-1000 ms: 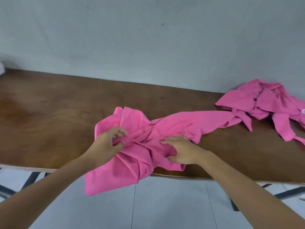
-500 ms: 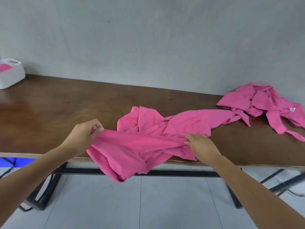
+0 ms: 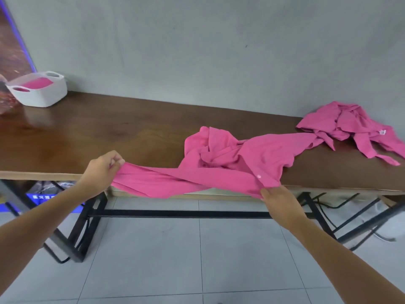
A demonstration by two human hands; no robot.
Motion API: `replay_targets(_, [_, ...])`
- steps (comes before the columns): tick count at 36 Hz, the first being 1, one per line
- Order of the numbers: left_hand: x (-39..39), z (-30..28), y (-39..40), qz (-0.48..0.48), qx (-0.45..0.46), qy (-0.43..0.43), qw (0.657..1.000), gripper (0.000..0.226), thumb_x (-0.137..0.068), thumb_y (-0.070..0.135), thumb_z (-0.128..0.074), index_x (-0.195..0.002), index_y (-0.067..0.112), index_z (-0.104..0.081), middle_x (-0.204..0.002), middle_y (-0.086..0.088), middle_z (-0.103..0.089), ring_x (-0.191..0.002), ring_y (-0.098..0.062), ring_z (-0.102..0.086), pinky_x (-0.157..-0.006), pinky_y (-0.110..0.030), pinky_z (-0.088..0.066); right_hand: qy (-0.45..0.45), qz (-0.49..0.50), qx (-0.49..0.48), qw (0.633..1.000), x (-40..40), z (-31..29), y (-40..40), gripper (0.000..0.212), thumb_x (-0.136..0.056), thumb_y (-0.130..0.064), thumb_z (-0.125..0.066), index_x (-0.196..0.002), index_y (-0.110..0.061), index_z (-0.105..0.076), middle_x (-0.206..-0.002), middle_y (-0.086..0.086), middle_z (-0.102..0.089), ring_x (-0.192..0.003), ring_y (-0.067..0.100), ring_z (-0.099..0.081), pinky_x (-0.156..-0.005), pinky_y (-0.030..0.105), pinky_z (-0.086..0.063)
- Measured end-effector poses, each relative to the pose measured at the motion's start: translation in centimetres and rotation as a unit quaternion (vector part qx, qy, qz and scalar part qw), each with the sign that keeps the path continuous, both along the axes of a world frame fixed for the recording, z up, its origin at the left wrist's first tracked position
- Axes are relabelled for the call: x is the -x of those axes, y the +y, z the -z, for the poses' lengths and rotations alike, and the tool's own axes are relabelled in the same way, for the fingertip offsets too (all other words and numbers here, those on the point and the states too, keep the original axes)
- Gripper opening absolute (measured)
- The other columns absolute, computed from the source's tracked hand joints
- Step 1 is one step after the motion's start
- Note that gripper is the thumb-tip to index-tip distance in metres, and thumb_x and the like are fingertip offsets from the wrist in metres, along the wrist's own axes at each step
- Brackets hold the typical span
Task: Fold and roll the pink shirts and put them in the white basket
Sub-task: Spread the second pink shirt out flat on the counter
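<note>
**Pink shirt stretched between both hands at the front edge**

So the left hand [image 3: 103, 170] pinches one end of a pink shirt [image 3: 230, 167] with curled fingers, held just above the front edge of the brown wooden surface [image 3: 98, 132]. The right hand [image 3: 277, 199] grips the other end, down by the button placket, just off the front edge – so a band of fabric runs taut between the two and sags a bit over the edge. The rest of that shirt lies bunched on the surface, with one part trailing off to the right until it touches a crumpled pile of pink shirts [image 3: 350, 126] near the wall.

The white basket [image 3: 40, 89] sits at the far left corner, well apart from the hands – there's pink fabric [image 3: 38, 83] in it.
</note>
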State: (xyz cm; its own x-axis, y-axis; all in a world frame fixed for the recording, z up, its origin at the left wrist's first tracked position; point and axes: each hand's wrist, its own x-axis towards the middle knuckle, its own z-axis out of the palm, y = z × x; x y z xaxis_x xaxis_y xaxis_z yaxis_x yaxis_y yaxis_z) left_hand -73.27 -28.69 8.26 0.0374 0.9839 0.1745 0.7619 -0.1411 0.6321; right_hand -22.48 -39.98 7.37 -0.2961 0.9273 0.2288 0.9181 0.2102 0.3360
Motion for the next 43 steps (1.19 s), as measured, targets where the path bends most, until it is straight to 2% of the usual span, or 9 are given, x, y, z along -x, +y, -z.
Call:
replay_targets(9, [5.7,5.4,-5.4,0.028,0.051,0.028,0.998,0.016,-0.103,0.017,-0.055,-0.086,0.017,-0.054,-0.064,-0.008,-0.058,-0.063,-0.029,-0.054,-0.062,-0.033,-0.04,-0.011,0.046,0.067,0.997,4.4,4.7,-7.3,0.054,-0.021,0.007,-0.086,-0.069,-0.007,-0.067,-0.053,0.006,-0.06,-0.043,0.026,-0.057,-0.05,0.036,-0.052])
replay_targets(14, [9.0,7.8,-8.4,0.025,0.1,0.061,0.993,0.018,-0.104,0.018,-0.05,-0.087,0.014,-0.055,-0.064,-0.008,-0.058,-0.057,-0.021,-0.049,-0.055,-0.032,-0.038,0.007,0.084,0.098,0.992,6.6,8.6,-9.5,0.061,-0.022,0.011,-0.081,-0.079,-0.006,-0.07,-0.061,0.007,-0.063,-0.05,0.029,-0.059,-0.053,0.04,-0.054])
replay_targets(17, [11.7,9.1,-9.4,0.006,0.138,0.085,0.987,0.019,-0.104,0.022,-0.049,-0.087,0.017,-0.056,-0.067,-0.008,-0.06,-0.06,-0.024,-0.055,-0.059,-0.036,-0.044,0.003,0.072,0.124,0.99,8.5,9.9,-10.2,0.059,-0.02,0.01,-0.077,-0.076,-0.006,-0.069,-0.057,0.007,-0.062,-0.049,0.029,-0.06,-0.053,0.039,-0.052])
replay_targets(21, [15.2,10.1,-10.5,-0.024,0.151,0.118,0.981,0.023,-0.103,0.024,-0.052,-0.081,0.019,-0.056,-0.069,-0.004,-0.061,-0.065,-0.023,-0.057,-0.059,-0.035,-0.042,-0.001,0.032,0.141,0.989,11.8,10.7,-10.8,0.043,-0.026,0.006,-0.053,-0.064,-0.008,-0.066,-0.047,0.004,-0.055,-0.041,0.025,-0.054,-0.047,0.037,-0.048])
replay_targets(25, [19.2,9.9,-11.6,-0.076,0.177,0.139,0.971,0.025,-0.102,0.02,-0.052,-0.078,0.015,-0.056,-0.071,-0.007,-0.061,-0.067,-0.028,-0.059,-0.064,-0.04,-0.046,0.004,-0.006,0.163,0.987,14.6,11.8,-10.9,0.043,-0.025,0.005,-0.05,-0.062,-0.011,-0.063,-0.044,0.001,-0.051,-0.038,0.023,-0.05,-0.048,0.033,-0.046])
replay_targets(28, [21.4,8.5,-12.8,-0.096,0.191,0.134,0.968,0.02,-0.103,0.019,-0.046,-0.086,0.012,-0.055,-0.076,-0.012,-0.06,-0.063,-0.03,-0.055,-0.055,-0.036,-0.042,0.006,-0.041,0.168,0.985,16.9,11.9,-10.5,0.046,-0.022,0.009,-0.05,-0.062,-0.012,-0.061,-0.042,-0.001,-0.048,-0.035,0.022,-0.047,-0.048,0.032,-0.044])
replay_targets(34, [27.1,7.5,-13.0,-0.191,0.162,0.175,0.952,0.016,-0.104,0.022,-0.039,-0.102,0.013,-0.052,-0.088,-0.024,-0.063,-0.079,-0.041,-0.061,-0.071,-0.046,-0.049,0.003,-0.072,0.151,0.986,20.6,10.8,-9.0,0.055,-0.028,0.011,-0.057,-0.078,-0.01,-0.067,-0.051,-0.002,-0.054,-0.04,0.022,-0.049,-0.051,0.031,-0.045])
replay_targets(38, [28.1,5.5,-13.1,-0.245,0.14,0.178,0.943,0.014,-0.105,0.02,-0.038,-0.099,0.015,-0.05,-0.082,-0.022,-0.059,-0.072,-0.037,-0.056,-0.067,-0.044,-0.044,0.038,-0.086,0.132,0.987,21.9,10.4,-7.9,0.071,-0.037,0.003,-0.091,-0.091,-0.017,-0.049,-0.054,-0.002,-0.058,-0.044,0.024,-0.056,-0.052,0.032,-0.047])
replay_targets(43, [28.2,3.5,-13.1,-0.275,0.132,0.177,0.936,0.02,-0.105,0.027,-0.041,-0.097,0.013,-0.052,-0.077,-0.015,-0.055,-0.071,-0.033,-0.052,-0.066,-0.041,-0.041,0.045,-0.073,0.108,0.99,23.2,8.3,-7.2,0.063,-0.034,-0.005,-0.099,-0.081,-0.014,-0.059,-0.052,0.002,-0.063,-0.037,0.023,-0.053,-0.039,0.029,-0.042])
